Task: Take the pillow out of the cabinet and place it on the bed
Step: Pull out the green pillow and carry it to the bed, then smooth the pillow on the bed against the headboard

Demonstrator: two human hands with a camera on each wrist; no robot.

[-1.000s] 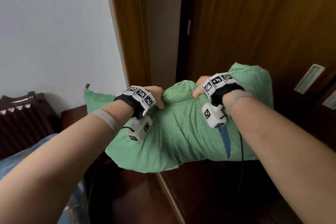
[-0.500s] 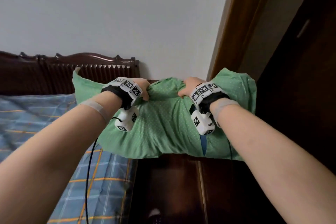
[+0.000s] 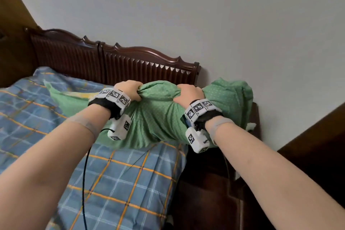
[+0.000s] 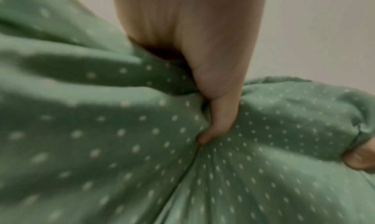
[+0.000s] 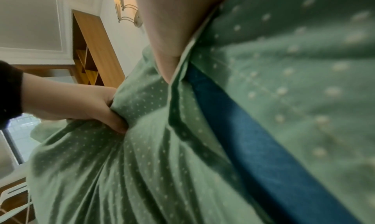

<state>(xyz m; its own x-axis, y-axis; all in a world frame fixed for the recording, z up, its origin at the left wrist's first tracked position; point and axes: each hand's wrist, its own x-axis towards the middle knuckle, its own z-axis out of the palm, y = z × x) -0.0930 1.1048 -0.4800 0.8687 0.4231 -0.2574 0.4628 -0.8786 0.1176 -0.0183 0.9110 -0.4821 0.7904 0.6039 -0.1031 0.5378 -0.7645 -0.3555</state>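
A green pillow [image 3: 158, 117] with small white dots hangs in the air over the bed's right edge, near the headboard. My left hand [image 3: 128, 90] grips a bunch of its cover on the top edge. My right hand [image 3: 188, 94] grips the same edge a little further right. In the left wrist view my left hand [image 4: 213, 108] digs its thumb into the dotted pillow [image 4: 121, 147]. The right wrist view shows the pillow [image 5: 121, 171] with a blue strip [image 5: 253, 147] of inner fabric at the cover's opening, and my left hand [image 5: 95, 108] clutching it. The bed [image 3: 121, 183] has a blue plaid sheet with orange lines.
A dark carved wooden headboard [image 3: 112, 61] stands against the white wall [image 3: 186, 15]. A dark wooden nightstand [image 3: 209, 183] sits right of the bed, under the pillow's right end. Dark cabinet wood [image 3: 317, 145] shows at the far right. A black cable [image 3: 85, 183] hangs from my left wrist.
I have turned left from the cabinet towards the bed, carrying the pillow in both hands. The pillow now hangs over the bed's right edge, by the headboard.
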